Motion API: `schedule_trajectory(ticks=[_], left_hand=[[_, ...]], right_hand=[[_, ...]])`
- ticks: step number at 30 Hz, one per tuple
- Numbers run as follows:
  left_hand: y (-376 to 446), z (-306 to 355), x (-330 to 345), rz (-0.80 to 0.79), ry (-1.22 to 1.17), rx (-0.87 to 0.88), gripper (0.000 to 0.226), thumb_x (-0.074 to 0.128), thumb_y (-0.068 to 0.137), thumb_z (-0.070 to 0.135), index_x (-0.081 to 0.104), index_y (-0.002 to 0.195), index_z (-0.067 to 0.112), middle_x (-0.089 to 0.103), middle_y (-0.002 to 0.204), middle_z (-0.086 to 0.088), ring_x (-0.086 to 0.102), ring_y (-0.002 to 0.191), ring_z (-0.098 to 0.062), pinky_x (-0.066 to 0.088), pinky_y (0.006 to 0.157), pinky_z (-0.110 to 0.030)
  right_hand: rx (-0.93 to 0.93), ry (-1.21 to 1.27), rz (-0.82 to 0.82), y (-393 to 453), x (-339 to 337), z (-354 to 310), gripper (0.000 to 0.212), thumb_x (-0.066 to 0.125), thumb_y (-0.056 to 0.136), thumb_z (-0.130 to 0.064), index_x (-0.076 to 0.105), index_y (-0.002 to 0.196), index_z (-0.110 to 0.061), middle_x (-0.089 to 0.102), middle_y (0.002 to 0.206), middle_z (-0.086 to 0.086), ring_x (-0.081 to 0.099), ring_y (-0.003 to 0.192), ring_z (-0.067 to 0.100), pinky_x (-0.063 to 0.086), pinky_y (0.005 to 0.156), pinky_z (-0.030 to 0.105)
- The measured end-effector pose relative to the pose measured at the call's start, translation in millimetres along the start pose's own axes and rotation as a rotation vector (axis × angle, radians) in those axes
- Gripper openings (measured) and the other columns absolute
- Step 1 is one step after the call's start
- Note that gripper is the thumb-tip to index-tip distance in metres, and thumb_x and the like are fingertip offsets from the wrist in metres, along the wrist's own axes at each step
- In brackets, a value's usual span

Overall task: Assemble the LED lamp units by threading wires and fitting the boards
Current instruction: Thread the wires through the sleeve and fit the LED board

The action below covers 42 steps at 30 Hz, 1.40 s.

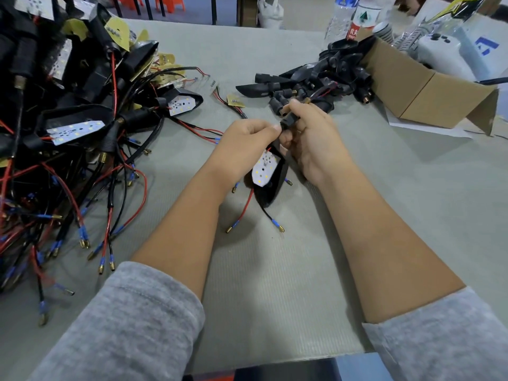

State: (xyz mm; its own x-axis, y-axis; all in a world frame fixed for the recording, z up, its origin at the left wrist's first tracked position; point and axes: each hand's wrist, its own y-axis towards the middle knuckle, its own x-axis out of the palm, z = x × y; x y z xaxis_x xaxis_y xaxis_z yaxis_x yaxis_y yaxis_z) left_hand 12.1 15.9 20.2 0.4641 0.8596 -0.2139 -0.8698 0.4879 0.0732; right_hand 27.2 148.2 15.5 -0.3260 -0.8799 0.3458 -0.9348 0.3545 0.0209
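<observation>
Both hands hold one lamp unit above the table's middle. My right hand (pixel 310 136) grips the black threaded stem (pixel 288 122) of the unit. My left hand (pixel 247 141) pinches the unit just below the stem. The black housing (pixel 275 185) hangs down between my wrists with a white LED board (pixel 264 169) seated in it. A red wire (pixel 243 213) and a black wire (pixel 270 217) with blue-sleeved brass tips trail from the housing onto the grey mat.
A big heap of wired lamp units (pixel 68 127) fills the left side. Empty black housings (pixel 310 78) lie piled at the back right beside an open cardboard box (pixel 428 86). A loose yellow board (pixel 235 101) lies mid-table. Water bottles (pixel 354 17) stand behind.
</observation>
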Motion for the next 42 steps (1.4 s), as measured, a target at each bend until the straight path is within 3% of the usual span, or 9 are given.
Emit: schedule_trajectory(ticks=[3, 5, 10, 18, 25, 29, 33, 38, 42], left_hand=[[2, 0, -2, 0.031, -0.110, -0.025, 0.019, 0.053, 0.097, 0.023, 0.071, 0.092, 0.015, 0.071, 0.104, -0.018, 0.065, 0.105, -0.031, 0.045, 0.103, -0.049], [4, -1, -4, 0.075, -0.125, -0.037, 0.017, 0.055, 0.095, 0.024, 0.067, 0.105, 0.018, 0.069, 0.111, -0.011, 0.062, 0.111, -0.024, 0.045, 0.105, -0.042], [6, -3, -7, 0.176, -0.129, 0.008, 0.010, 0.058, 0.094, 0.028, 0.066, 0.098, 0.032, 0.063, 0.094, 0.004, 0.059, 0.090, -0.007, 0.046, 0.087, -0.025], [6, -2, -10, 0.271, -0.206, 0.037, 0.016, 0.044, 0.100, 0.026, 0.052, 0.087, 0.030, 0.065, 0.091, -0.003, 0.066, 0.072, -0.018, 0.042, 0.050, -0.018], [10, -5, -10, 0.329, -0.234, 0.035, 0.018, 0.047, 0.100, 0.026, 0.048, 0.083, 0.023, 0.058, 0.075, 0.008, 0.057, 0.059, -0.002, 0.047, 0.052, -0.019], [11, -6, -9, 0.342, -0.235, 0.058, 0.019, 0.050, 0.100, 0.022, 0.050, 0.081, 0.021, 0.055, 0.067, 0.010, 0.055, 0.055, -0.002, 0.049, 0.051, -0.020], [12, -6, -7, 0.355, -0.259, 0.018, 0.021, 0.055, 0.098, 0.021, 0.051, 0.078, 0.017, 0.063, 0.077, 0.000, 0.063, 0.069, -0.016, 0.054, 0.055, -0.025], [13, -9, -9, 0.385, -0.246, -0.003, 0.025, 0.060, 0.095, 0.024, 0.047, 0.076, 0.016, 0.063, 0.084, -0.001, 0.068, 0.084, -0.020, 0.060, 0.063, -0.031], [12, -8, -8, 0.401, -0.288, -0.026, 0.027, 0.063, 0.093, 0.024, 0.039, 0.087, 0.016, 0.061, 0.082, -0.002, 0.067, 0.060, -0.014, 0.054, 0.051, -0.025]], right_hand=[[-0.013, 0.135, 0.064, 4, -3, 0, 0.018, 0.050, 0.101, -0.022, 0.054, 0.086, -0.013, 0.056, 0.066, 0.000, 0.053, 0.049, 0.011, 0.044, 0.052, 0.022], [-0.012, 0.224, 0.093, 6, -6, -1, 0.020, 0.048, 0.102, -0.025, 0.054, 0.087, -0.014, 0.061, 0.065, 0.000, 0.056, 0.051, 0.010, 0.048, 0.056, 0.021], [-0.026, 0.343, 0.156, 8, -6, -1, 0.023, 0.045, 0.103, -0.028, 0.053, 0.086, -0.015, 0.061, 0.065, 0.002, 0.059, 0.054, 0.011, 0.050, 0.062, 0.024], [0.031, 0.222, 0.000, -5, -1, -6, 0.007, 0.061, 0.094, -0.017, 0.057, 0.099, -0.016, 0.068, 0.077, 0.002, 0.062, 0.063, 0.014, 0.052, 0.065, 0.024], [-0.023, -0.022, -0.106, -12, 4, -1, 0.059, 0.067, 0.087, -0.003, 0.039, 0.130, -0.031, 0.063, 0.110, 0.008, 0.066, 0.076, 0.017, 0.052, 0.062, 0.028], [-0.019, -0.008, -0.072, -10, 5, 0, 0.054, 0.070, 0.083, 0.001, 0.039, 0.123, -0.020, 0.067, 0.105, 0.009, 0.068, 0.077, 0.018, 0.053, 0.061, 0.028], [-0.044, 0.024, -0.068, -7, 5, 3, 0.053, 0.070, 0.081, 0.007, 0.037, 0.118, -0.011, 0.070, 0.078, -0.001, 0.069, 0.078, 0.021, 0.056, 0.065, 0.031], [-0.058, 0.088, -0.059, -7, 5, 3, 0.055, 0.069, 0.081, 0.009, 0.038, 0.123, -0.008, 0.068, 0.089, 0.011, 0.069, 0.084, 0.028, 0.057, 0.070, 0.035], [-0.047, 0.140, -0.068, -6, 5, 3, 0.056, 0.066, 0.082, 0.011, 0.039, 0.128, -0.007, 0.065, 0.093, 0.013, 0.067, 0.090, 0.031, 0.058, 0.077, 0.041]])
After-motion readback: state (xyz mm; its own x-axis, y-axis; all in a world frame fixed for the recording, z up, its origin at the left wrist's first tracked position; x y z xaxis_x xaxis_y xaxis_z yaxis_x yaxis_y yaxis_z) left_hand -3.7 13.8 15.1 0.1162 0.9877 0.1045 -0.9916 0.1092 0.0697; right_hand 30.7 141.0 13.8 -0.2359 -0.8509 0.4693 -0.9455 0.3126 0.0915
